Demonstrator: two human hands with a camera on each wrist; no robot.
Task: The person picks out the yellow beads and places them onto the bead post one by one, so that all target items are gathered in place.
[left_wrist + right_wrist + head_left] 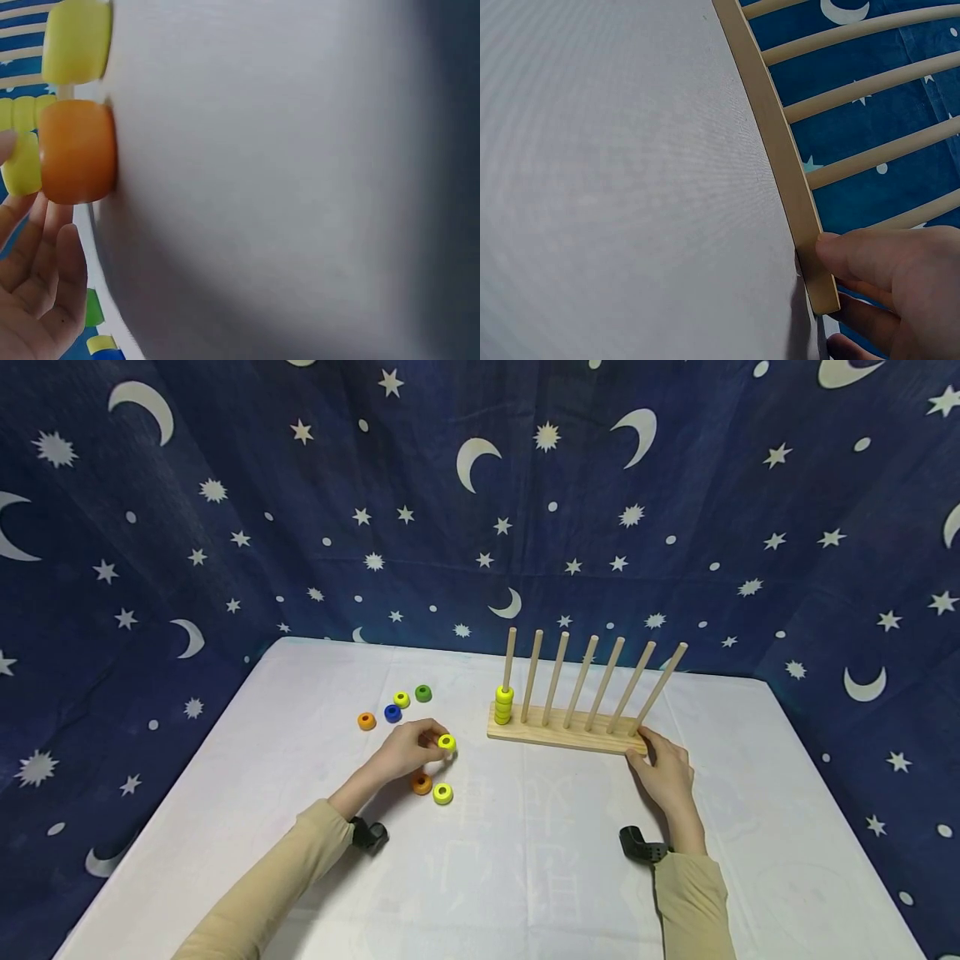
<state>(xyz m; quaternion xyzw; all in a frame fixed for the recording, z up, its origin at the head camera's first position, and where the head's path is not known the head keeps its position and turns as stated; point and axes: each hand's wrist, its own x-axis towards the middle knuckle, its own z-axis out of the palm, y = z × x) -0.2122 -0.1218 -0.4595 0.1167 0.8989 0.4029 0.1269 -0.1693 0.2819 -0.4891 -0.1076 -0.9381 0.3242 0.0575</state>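
Observation:
Between thumb and fingers, my left hand (411, 748) pinches a yellow bead (447, 742) above the table, left of the wooden peg rack (566, 739). In the left wrist view, the held bead (22, 166) is partly hidden behind an orange bead (79, 152). My right hand (666, 770) grips the right end of the rack's base, thumb on the front face in the right wrist view. Several yellow beads (503, 706) are stacked on the leftmost peg; the other pegs are bare.
Close under my left hand lie an orange bead (422, 784) and a yellow bead (442, 793). Behind it are an orange bead (366, 721), a blue bead (392, 713), a yellow bead (402, 699) and a green bead (423, 693). A dark star-patterned cloth (420, 577) hangs behind the white table (525, 877).

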